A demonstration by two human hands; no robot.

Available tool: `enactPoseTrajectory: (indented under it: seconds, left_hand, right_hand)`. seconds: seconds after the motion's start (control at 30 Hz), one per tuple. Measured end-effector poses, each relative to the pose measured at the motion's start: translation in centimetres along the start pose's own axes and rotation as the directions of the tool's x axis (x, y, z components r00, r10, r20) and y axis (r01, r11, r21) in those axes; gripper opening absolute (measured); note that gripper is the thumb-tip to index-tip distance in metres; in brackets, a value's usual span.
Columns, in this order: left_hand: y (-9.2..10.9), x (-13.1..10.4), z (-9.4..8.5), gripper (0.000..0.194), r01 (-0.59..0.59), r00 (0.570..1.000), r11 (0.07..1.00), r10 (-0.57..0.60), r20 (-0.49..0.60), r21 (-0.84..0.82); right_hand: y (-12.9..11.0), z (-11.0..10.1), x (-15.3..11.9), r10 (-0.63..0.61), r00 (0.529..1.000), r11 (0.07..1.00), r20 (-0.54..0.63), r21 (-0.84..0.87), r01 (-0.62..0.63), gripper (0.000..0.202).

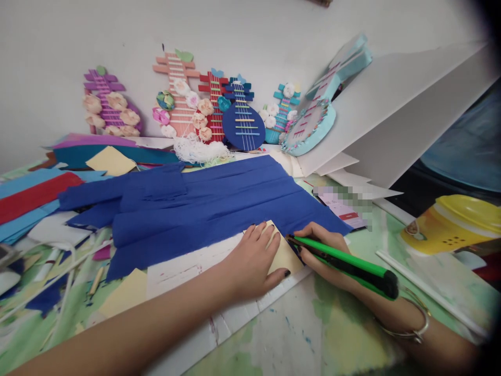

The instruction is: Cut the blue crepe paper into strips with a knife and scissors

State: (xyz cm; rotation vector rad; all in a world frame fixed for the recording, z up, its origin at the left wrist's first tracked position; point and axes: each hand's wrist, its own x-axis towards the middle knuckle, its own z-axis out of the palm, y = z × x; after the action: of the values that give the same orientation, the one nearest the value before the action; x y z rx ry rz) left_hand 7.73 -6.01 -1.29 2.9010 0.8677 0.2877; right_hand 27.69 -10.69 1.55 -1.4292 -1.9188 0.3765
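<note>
My left hand (256,261) lies flat, fingers stretched out, pressing a cream paper piece (288,256) down. Beneath that piece is the edge of a large blue crepe paper sheet (219,203), with a white board (180,271) under it. In my right hand (326,250) is a green and black utility knife (352,261), its handle pointing toward the lower right. The knife's front end is beside the right edge of the cream piece; I cannot make out the blade tip clearly.
Decorated paper instruments, among them a blue one (243,125), lean along the back wall. A phone (344,206), a yellow lidded cup (454,224) and a thin white strip (426,287) are on the right. Paper scraps and a white cable (70,271) clutter the left.
</note>
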Motion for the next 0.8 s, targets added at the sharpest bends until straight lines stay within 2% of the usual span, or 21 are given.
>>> enactPoseTrajectory:
  seconds: [0.23, 0.6, 0.8]
  left_hand:
    - [-0.1, -0.1, 0.4, 0.065, -0.007, 0.999, 1.000, 0.007, -0.040, 0.003]
    - [0.0, 0.0, 0.0, 0.065, 0.004, 1.000, 1.000, -0.004, 0.006, 0.020]
    - [0.0, 0.0, 0.1, 0.065, 0.003, 1.000, 1.000, -0.003, -0.009, 0.023]
  right_hand:
    - [0.1, -0.3, -0.6, -0.016, 0.997, 0.999, 0.069, -0.042, 0.019, 0.024]
    - [0.5, 0.5, -1.8, 0.018, 1.000, 0.998, 0.000, -0.062, -0.018, 0.024]
    - [-1.4, 0.0, -2.1, 0.012, 1.000, 0.998, -0.005, -0.057, -0.012, 0.021]
